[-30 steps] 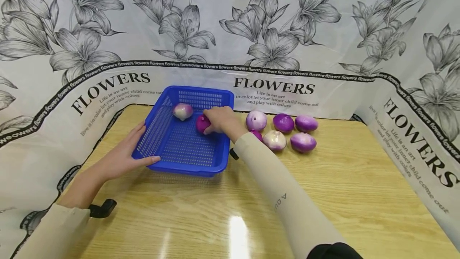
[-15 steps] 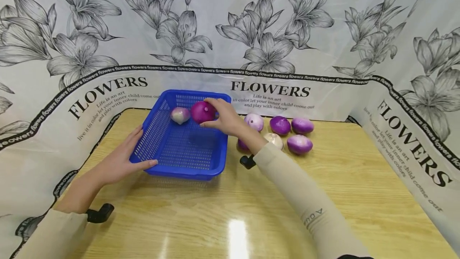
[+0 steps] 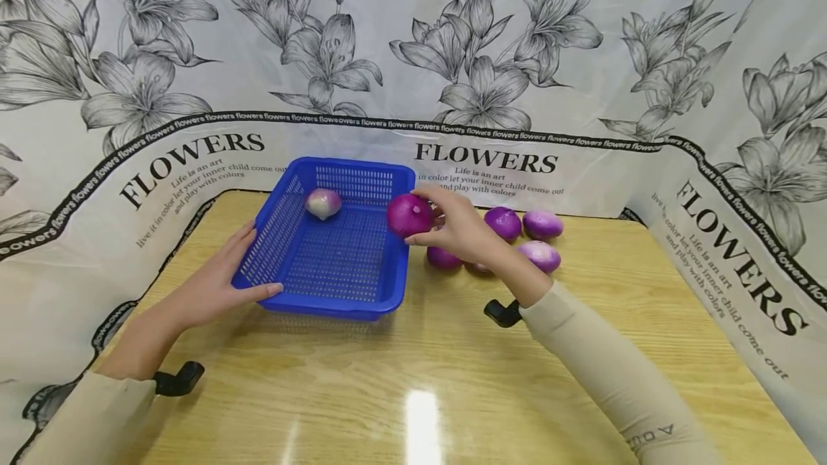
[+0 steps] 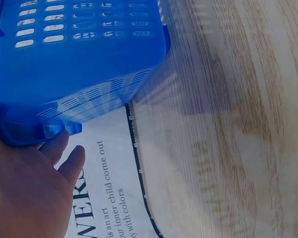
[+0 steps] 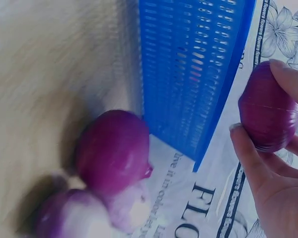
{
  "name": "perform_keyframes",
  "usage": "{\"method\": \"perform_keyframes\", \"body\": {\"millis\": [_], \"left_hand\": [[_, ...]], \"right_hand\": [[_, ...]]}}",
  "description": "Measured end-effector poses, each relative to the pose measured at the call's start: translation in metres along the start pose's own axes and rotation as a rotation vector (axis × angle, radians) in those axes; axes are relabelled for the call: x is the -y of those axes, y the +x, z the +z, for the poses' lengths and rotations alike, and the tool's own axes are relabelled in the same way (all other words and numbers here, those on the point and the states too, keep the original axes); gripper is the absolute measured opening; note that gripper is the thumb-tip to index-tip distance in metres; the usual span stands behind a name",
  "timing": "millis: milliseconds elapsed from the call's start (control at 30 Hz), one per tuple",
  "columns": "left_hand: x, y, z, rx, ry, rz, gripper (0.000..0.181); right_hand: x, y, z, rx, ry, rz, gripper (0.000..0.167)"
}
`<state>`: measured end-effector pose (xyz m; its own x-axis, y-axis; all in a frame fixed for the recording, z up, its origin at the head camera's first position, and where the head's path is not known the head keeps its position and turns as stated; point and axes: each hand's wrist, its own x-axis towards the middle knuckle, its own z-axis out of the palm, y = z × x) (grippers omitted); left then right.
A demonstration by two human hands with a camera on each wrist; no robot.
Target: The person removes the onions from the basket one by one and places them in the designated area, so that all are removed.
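Note:
My right hand (image 3: 455, 224) grips a purple onion (image 3: 409, 215) just above the right rim of a blue plastic basket (image 3: 399, 285). In the right wrist view, fingers and thumb hold this onion (image 5: 268, 106) off the table. My left hand (image 3: 220, 282) rests against the basket's near left corner, its thumb along the front rim and its fingers straight along the left side. The left wrist view has the left hand (image 4: 35, 188) touching under the rim of the basket (image 4: 84, 64). A white-and-purple onion (image 3: 323, 204) lies inside the basket, toward the back left.
Several onions sit right of the basket, among them a dark purple onion (image 3: 503, 224) and a paler onion (image 3: 541, 257). The right hand partly covers this group. A flower-printed cloth (image 3: 491, 156) stands behind and around the wooden table (image 3: 362, 386).
My right hand has lifted the purple onion out of the basket's inside and carried it right to above the right rim. The left hand keeps its place at the basket.

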<state>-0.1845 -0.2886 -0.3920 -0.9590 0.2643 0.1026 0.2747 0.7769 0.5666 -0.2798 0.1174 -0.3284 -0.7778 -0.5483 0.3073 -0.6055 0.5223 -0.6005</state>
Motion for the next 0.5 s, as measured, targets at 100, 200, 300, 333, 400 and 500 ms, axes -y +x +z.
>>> {"method": "perform_keyframes", "body": {"millis": [100, 200, 300, 333, 400, 500], "left_hand": [[0.000, -0.001, 0.000, -0.003, 0.002, 0.004, 0.115], [0.000, -0.001, 0.000, -0.005, -0.002, 0.006, 0.114], [0.000, 0.000, 0.000, -0.008, -0.010, 0.010, 0.114], [0.000, 0.000, 0.000, -0.008, -0.013, 0.012, 0.113], [-0.001, 0.001, 0.000, -0.009, -0.017, 0.017, 0.113], [-0.003, 0.002, -0.001, -0.008, -0.011, 0.019, 0.113]], "right_hand": [[-0.003, -0.016, -0.006, 0.023, -0.041, -0.001, 0.075], [-0.007, -0.031, -0.009, 0.042, -0.090, -0.017, 0.075], [-0.013, -0.044, -0.010, 0.047, -0.109, -0.020, 0.073], [-0.015, -0.048, -0.010, 0.051, -0.103, -0.019, 0.072], [-0.019, -0.058, -0.009, 0.064, -0.101, -0.010, 0.071], [-0.023, -0.071, -0.005, 0.079, -0.109, 0.003, 0.071]]}}
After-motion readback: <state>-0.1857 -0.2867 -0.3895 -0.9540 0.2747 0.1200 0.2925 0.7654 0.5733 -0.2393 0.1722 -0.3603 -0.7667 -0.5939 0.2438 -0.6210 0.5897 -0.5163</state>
